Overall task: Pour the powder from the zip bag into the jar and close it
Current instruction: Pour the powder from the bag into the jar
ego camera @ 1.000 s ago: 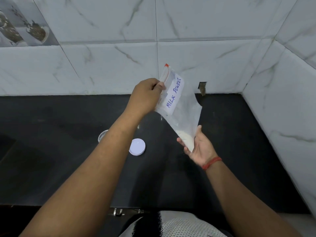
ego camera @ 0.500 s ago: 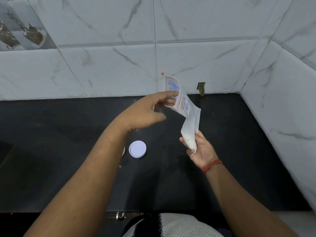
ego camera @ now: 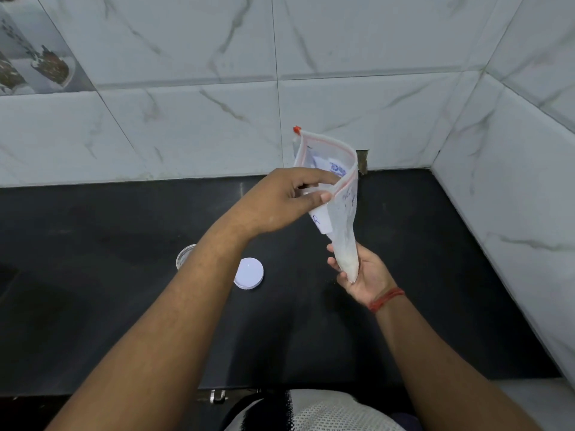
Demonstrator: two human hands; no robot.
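Bag-opening step: my left hand point(ego camera: 280, 202) pinches the zip bag point(ego camera: 337, 200) mouth, my right hand point(ego camera: 362, 275) grips its powder-filled tip; next, tilt it over the jar point(ego camera: 184, 255) under my left forearm, lid point(ego camera: 249, 273) beside.

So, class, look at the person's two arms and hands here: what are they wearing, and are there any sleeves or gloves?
Both forearms are bare, with no sleeves or gloves in view. The left hand wears nothing visible. The right hand has a red thread band wrapped around its wrist. No rings show on the fingers.
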